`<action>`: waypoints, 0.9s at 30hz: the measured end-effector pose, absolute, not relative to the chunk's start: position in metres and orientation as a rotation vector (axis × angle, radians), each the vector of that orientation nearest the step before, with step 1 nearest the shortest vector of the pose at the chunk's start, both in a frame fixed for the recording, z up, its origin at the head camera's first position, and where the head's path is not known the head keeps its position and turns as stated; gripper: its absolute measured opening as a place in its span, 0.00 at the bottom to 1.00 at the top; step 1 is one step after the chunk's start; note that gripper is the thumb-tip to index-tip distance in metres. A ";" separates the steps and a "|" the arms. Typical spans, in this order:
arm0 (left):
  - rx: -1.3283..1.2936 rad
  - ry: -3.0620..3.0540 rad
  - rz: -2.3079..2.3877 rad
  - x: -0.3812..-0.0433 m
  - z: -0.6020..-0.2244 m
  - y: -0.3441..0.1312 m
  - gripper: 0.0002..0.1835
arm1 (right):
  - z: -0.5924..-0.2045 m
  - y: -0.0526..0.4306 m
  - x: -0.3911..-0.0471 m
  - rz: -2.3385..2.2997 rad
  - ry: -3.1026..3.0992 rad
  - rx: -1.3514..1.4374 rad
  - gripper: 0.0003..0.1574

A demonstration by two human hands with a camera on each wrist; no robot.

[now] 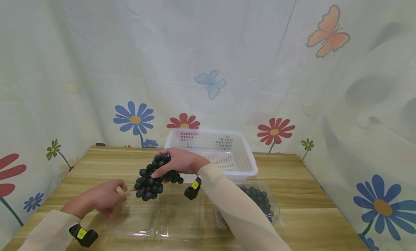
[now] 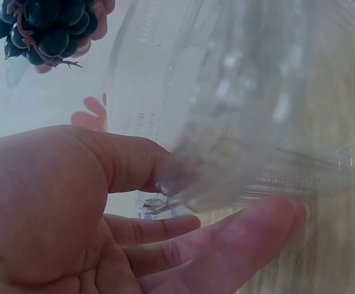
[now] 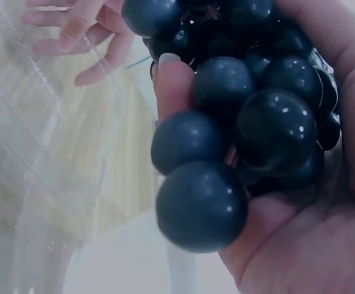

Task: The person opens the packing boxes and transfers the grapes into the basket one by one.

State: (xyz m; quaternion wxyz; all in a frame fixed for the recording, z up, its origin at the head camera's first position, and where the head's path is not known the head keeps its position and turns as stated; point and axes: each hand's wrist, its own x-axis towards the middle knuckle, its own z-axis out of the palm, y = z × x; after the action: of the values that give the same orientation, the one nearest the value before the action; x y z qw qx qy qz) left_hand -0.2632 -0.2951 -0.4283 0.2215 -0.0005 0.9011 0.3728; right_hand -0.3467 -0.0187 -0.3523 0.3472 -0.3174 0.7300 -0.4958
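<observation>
My right hand (image 1: 183, 161) grips a bunch of dark grapes (image 1: 148, 187) and holds it above an open clear plastic clamshell box (image 1: 138, 215). In the right wrist view the fingers curl round the grapes (image 3: 275, 131), with the thumb on the opposite side. My left hand (image 1: 105, 197) is at the box's left edge, its fingers loosely spread. The left wrist view has the thumb (image 2: 138, 160) by the box's clear rim and the other fingers extended below it; blur hides whether they touch the plastic. A thin stem sticks out of the bunch.
A white perforated basket (image 1: 252, 168) stands at the back middle of the wooden table (image 1: 305, 200). Right of the open box, partly behind my right sleeve, is another clear box (image 1: 276, 209) with dark grapes in it. A flower-printed curtain (image 1: 253, 45) surrounds the table.
</observation>
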 end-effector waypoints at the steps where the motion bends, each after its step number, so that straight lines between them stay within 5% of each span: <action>1: 0.000 2.492 1.027 -0.263 -0.427 -0.295 0.21 | -0.351 -0.017 -0.348 -1.292 1.894 -0.820 0.22; 27: -0.030 2.543 1.070 -0.257 -0.428 -0.291 0.20 | -0.355 0.025 -0.401 -1.717 1.895 -0.645 0.19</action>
State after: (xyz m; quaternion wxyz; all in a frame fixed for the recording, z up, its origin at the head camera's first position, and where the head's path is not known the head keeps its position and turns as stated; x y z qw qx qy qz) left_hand -0.2571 -0.2915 -0.4283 0.1901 -0.0106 0.9049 0.3807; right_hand -0.4008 0.0250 -0.3545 0.2492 -0.2368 0.6958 -0.6305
